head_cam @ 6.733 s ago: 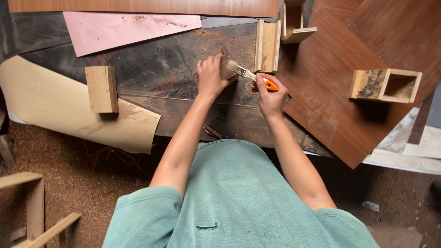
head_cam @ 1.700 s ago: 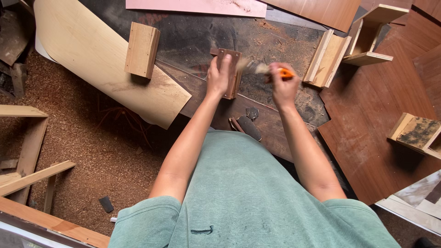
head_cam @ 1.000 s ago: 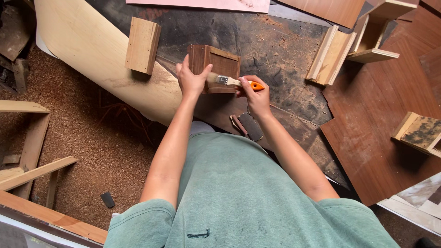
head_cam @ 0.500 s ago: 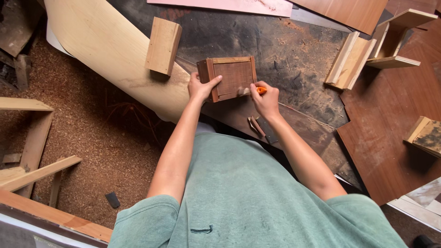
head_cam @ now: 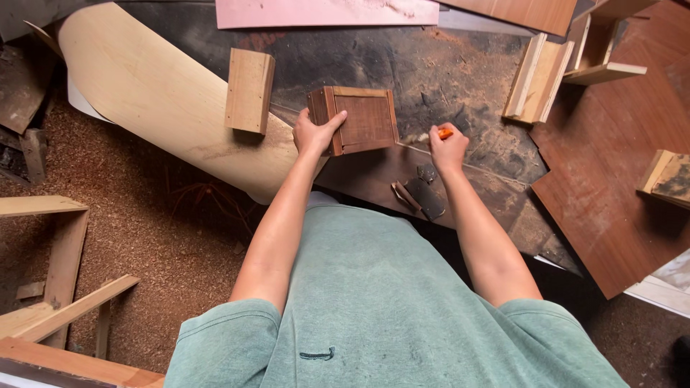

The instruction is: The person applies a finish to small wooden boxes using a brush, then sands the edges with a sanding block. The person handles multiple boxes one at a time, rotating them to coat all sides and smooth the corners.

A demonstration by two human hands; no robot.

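Near the bench's [head_cam: 460, 79] front edge: left hand [head_cam: 316, 133] clamped on small wooden box's [head_cam: 356, 120] left side, steadying it tilted; right hand [head_cam: 449, 147] fisted around orange-handled brush [head_cam: 444, 133] just beside.

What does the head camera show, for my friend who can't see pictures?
Seen from above, a person's left hand grips a small brown wooden box on a dark worktop, while the right hand holds an orange-handled brush beside it. Wood pieces and sawdust lie around.
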